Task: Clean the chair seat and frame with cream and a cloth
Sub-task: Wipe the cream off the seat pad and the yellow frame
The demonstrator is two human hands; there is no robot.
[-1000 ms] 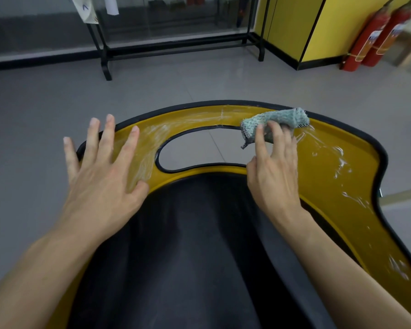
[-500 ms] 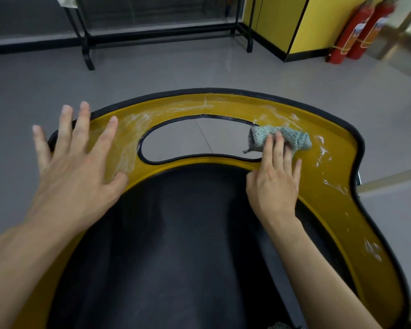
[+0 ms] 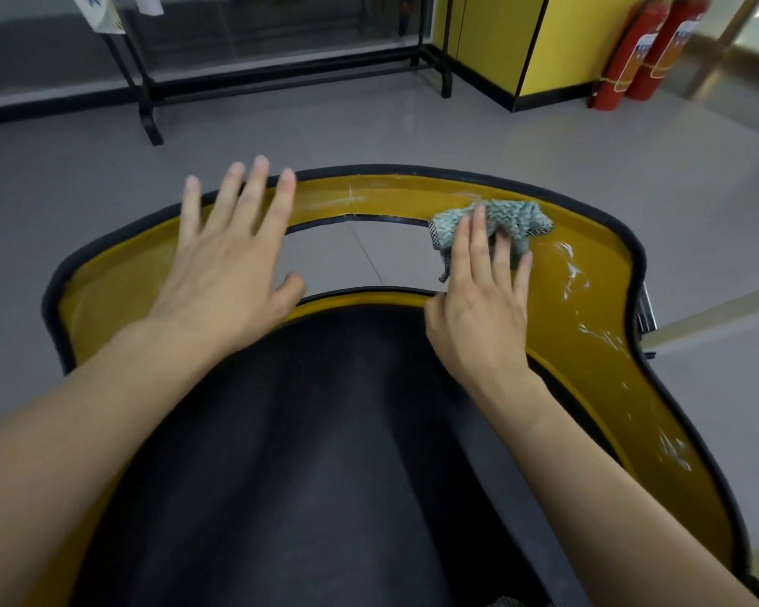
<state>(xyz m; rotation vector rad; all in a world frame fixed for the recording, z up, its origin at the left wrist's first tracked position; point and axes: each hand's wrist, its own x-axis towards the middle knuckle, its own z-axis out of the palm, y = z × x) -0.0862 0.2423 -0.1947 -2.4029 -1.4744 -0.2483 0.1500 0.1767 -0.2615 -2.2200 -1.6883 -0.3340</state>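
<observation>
A grey tiled floor [image 3: 500, 138] is stretching away beneath a chair [image 3: 623, 431] seen from above by the person cleaning it. Its black seat [image 3: 325, 453] is filling the lower part of the view, and its yellow frame [image 3: 106, 300], edged in black trim, is curving round the far side, with a cut-out opening [image 3: 360, 265] showing the floor through it. Beyond, a yellow cabinet [image 3: 566, 41] is standing at upper right, a black metal rack [image 3: 150, 102] is running along the far wall, and two red extinguishers [image 3: 640, 50] are standing just beside the cabinet.

The left hand [image 3: 229, 265] is lying flat across the frame's left curve, fingers spread and straight to the outer trim, thumb at the opening's near edge; its grip is open and holding nothing. The right hand [image 3: 478, 313] is pressing a crumpled grey-green cloth [image 3: 518, 221] against the frame at the opening's right end, fingers laid straight over it rather than curled round it, so this grip is open too. One corner of the cloth is hanging over the opening. White cream [image 3: 575, 269] is lying smeared on the frame just right of the cloth and is trailing down the right side.
</observation>
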